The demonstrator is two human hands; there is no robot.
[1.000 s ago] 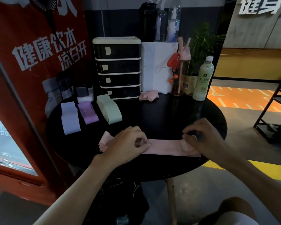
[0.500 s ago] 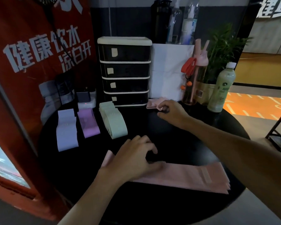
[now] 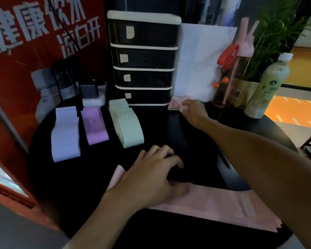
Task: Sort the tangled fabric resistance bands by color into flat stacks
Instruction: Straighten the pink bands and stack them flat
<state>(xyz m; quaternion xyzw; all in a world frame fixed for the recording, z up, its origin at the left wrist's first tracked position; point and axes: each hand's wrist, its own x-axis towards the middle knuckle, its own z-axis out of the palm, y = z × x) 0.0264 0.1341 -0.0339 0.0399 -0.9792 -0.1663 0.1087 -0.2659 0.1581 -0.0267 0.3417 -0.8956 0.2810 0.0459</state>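
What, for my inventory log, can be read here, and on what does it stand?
"健康饮水": red banner.
"凉白开": red banner, the line below.
"30": top green band.
Too blurred to read: stickers on the drawer unit, the green bottle label, faint marks on the lilac band and purple band.

Dim room; round black table (image 3: 90, 191); red banner (image 3: 34, 56) left; orange floor (image 3: 293, 112) right.

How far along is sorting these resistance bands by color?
Done: the lavender stack, purple stack and green stack lie flat in a row on the table. In hand: the left hand rests on the flat pink stack near the front edge while the right hand pinches a crumpled pink band by the drawer unit. Remaining: likely laying that band flat onto the pink stack.
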